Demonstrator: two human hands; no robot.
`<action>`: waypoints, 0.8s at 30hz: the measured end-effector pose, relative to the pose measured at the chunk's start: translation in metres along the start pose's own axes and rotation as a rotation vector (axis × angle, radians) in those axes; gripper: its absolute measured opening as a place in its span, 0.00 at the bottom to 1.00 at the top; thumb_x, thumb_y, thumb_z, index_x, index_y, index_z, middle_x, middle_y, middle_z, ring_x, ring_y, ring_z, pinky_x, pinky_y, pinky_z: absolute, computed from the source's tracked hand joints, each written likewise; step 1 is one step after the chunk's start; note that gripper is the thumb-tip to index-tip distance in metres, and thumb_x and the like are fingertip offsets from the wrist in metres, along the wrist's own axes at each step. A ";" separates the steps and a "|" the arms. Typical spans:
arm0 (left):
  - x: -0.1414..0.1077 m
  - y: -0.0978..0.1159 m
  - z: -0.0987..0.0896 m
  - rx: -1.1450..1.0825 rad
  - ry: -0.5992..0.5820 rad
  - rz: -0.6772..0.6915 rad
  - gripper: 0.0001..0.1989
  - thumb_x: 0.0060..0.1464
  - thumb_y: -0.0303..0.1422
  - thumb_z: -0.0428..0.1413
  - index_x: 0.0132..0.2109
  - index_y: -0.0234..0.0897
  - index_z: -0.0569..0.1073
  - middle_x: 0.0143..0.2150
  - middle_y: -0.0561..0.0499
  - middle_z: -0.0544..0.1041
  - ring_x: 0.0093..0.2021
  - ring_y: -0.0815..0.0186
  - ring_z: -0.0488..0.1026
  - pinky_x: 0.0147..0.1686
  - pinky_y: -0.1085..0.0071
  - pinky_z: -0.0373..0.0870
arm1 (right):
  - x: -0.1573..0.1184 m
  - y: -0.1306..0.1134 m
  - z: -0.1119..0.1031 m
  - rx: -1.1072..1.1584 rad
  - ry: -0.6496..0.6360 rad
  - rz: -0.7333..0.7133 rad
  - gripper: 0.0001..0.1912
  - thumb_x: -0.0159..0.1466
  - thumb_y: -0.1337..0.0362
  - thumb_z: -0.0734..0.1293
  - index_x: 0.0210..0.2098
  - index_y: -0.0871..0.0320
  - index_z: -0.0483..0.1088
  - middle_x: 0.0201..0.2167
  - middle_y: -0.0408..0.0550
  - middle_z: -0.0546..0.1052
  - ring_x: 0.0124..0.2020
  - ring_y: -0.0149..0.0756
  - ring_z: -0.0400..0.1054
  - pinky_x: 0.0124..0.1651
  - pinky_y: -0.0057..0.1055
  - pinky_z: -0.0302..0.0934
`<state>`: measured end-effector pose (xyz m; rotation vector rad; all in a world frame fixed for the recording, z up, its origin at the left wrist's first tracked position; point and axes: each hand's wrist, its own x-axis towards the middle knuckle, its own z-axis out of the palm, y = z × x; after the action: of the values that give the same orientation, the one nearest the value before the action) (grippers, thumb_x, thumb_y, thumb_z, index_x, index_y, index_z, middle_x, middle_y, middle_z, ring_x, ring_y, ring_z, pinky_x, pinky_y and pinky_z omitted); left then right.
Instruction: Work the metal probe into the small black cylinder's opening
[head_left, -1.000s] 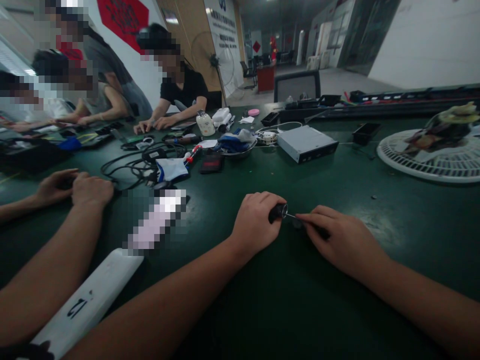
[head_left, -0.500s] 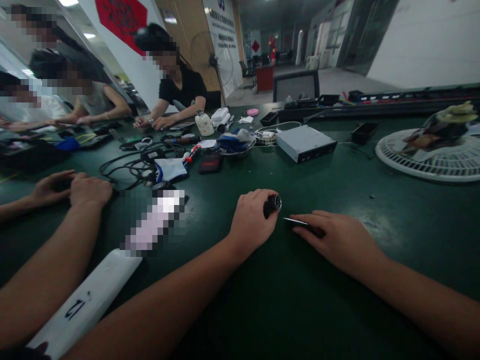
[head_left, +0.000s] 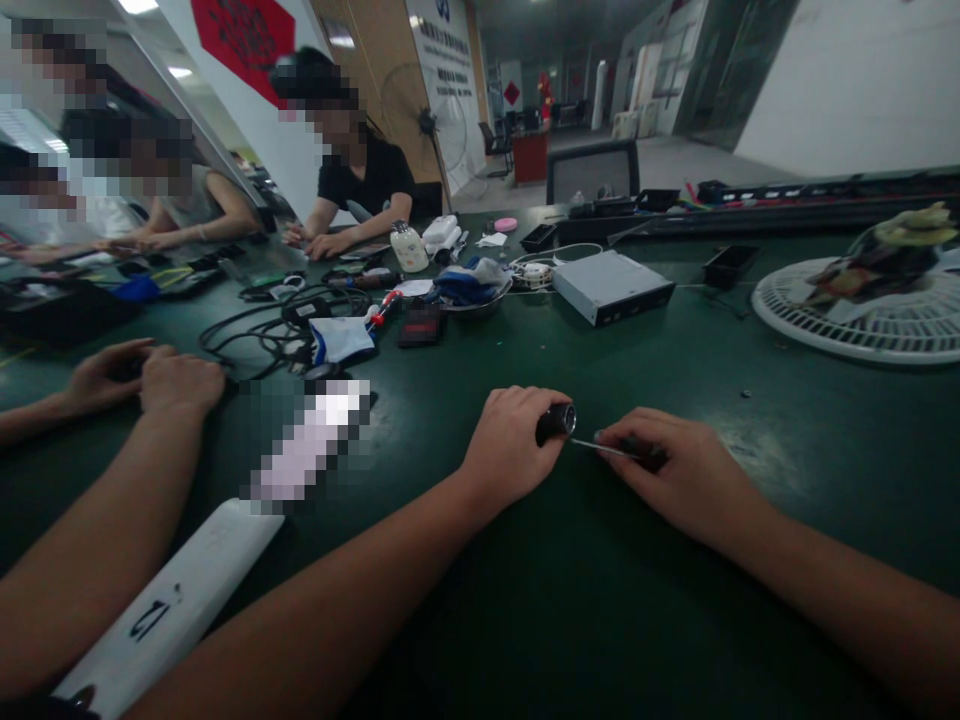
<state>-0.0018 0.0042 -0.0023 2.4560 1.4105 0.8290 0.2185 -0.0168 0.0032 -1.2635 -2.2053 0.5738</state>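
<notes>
My left hand is wrapped round a dark cylinder with a shiny metal ring at its end. That end points right, and the rest of the cylinder is hidden under my fingers. Across from it, my right hand pinches a tool with a thin metal shaft and a dark handle. The shaft's tip lies close beside the cylinder's ringed end; I cannot tell whether they touch. What kind of tool it is cannot be made out.
At left, another person's hands rest on the green table near a white bar-shaped device. Beyond are cables, a grey disc drive and a bowl with cloth. A white fan grille lies at right.
My left hand has shifted slightly right with the cylinder. My right hand's fingers have changed their hold, and the tool's tip is now nearer the cylinder's end.
</notes>
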 end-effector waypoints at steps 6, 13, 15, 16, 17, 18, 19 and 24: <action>0.000 0.003 -0.003 -0.061 -0.096 0.142 0.16 0.55 0.28 0.59 0.51 0.41 0.72 0.49 0.51 0.79 0.50 0.59 0.73 0.52 0.57 0.63 | -0.005 -0.002 -0.001 0.044 0.115 -0.064 0.04 0.64 0.63 0.67 0.38 0.53 0.75 0.31 0.43 0.78 0.24 0.29 0.68 0.25 0.28 0.62; 0.000 0.006 -0.007 -0.083 -0.159 0.260 0.15 0.57 0.33 0.59 0.51 0.40 0.71 0.48 0.50 0.79 0.49 0.60 0.73 0.51 0.60 0.63 | -0.005 0.000 0.001 0.069 0.162 -0.039 0.09 0.63 0.62 0.68 0.43 0.54 0.74 0.25 0.42 0.76 0.22 0.30 0.69 0.23 0.27 0.62; 0.000 0.005 -0.007 -0.077 -0.158 0.265 0.14 0.58 0.33 0.58 0.51 0.40 0.71 0.48 0.50 0.78 0.48 0.61 0.73 0.51 0.61 0.63 | -0.004 -0.001 0.000 0.058 0.160 -0.060 0.08 0.62 0.64 0.69 0.41 0.53 0.76 0.27 0.42 0.77 0.23 0.29 0.69 0.24 0.27 0.63; 0.000 0.005 -0.007 -0.074 -0.159 0.268 0.14 0.58 0.33 0.58 0.51 0.40 0.71 0.48 0.50 0.78 0.49 0.61 0.73 0.51 0.61 0.63 | -0.004 -0.001 0.000 0.059 0.156 -0.070 0.07 0.62 0.65 0.69 0.41 0.53 0.76 0.29 0.41 0.78 0.23 0.29 0.69 0.25 0.27 0.63; 0.000 0.005 -0.007 -0.071 -0.160 0.270 0.14 0.58 0.33 0.58 0.51 0.39 0.71 0.48 0.50 0.78 0.49 0.61 0.73 0.51 0.61 0.63 | -0.004 -0.002 -0.001 0.066 0.150 -0.078 0.07 0.62 0.66 0.70 0.40 0.52 0.77 0.30 0.41 0.78 0.24 0.29 0.69 0.26 0.27 0.63; 0.000 0.005 -0.007 -0.068 -0.162 0.272 0.14 0.58 0.33 0.58 0.51 0.39 0.71 0.48 0.50 0.78 0.49 0.61 0.73 0.51 0.61 0.63 | -0.004 -0.002 -0.001 0.078 0.143 -0.083 0.08 0.62 0.67 0.70 0.41 0.52 0.77 0.32 0.41 0.79 0.26 0.29 0.69 0.27 0.28 0.64; 0.000 0.005 -0.007 -0.065 -0.164 0.273 0.14 0.59 0.33 0.58 0.51 0.39 0.71 0.48 0.50 0.78 0.49 0.61 0.73 0.51 0.61 0.63 | -0.003 -0.002 -0.001 0.091 0.136 -0.086 0.08 0.62 0.67 0.70 0.41 0.52 0.77 0.34 0.42 0.79 0.27 0.29 0.70 0.29 0.28 0.65; -0.001 0.004 -0.006 -0.055 -0.163 0.281 0.15 0.59 0.35 0.58 0.52 0.39 0.71 0.47 0.50 0.78 0.48 0.61 0.73 0.51 0.61 0.63 | -0.002 -0.001 0.000 0.112 0.113 -0.115 0.07 0.64 0.67 0.69 0.40 0.52 0.78 0.38 0.43 0.79 0.35 0.31 0.73 0.35 0.29 0.67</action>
<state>-0.0022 0.0008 0.0040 2.6471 0.9908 0.6879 0.2189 -0.0194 0.0037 -1.0776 -2.1068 0.5585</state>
